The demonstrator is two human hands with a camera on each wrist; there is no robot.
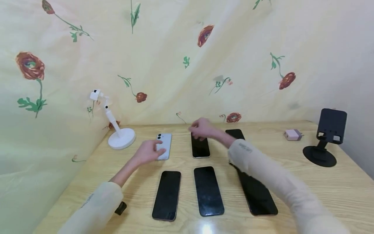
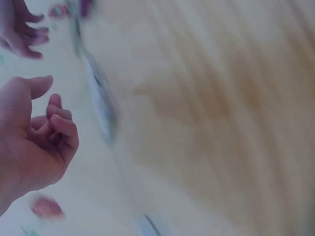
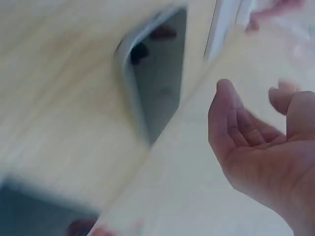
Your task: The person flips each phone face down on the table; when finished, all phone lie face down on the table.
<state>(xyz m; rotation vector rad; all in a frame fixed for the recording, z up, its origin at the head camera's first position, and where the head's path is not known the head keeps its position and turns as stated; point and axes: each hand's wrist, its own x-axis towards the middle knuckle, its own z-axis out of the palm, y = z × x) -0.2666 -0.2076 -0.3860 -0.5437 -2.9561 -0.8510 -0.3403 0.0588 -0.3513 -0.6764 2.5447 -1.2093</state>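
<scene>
1. A wooden table point(image 1: 292, 182) stands against a flowered cloth point(image 1: 175, 65); six phones lie on it in two rows.
2. My left hand point(image 1: 149, 152) rests on the white phone point(image 1: 164, 143), back row at eleven o'clock; the wrist view shows its fingers loosely curled, gripping nothing.
3. My right hand point(image 1: 201, 128) hovers over the top of the black phone point(image 1: 200, 147) at twelve o'clock; its palm is relaxed, fingers half bent, holding nothing.
4. A white stand point(image 1: 121, 138) sits at ten o'clock; a black stand point(image 1: 324, 143) and a pink charger point(image 1: 292, 134) sit at two o'clock.
</scene>
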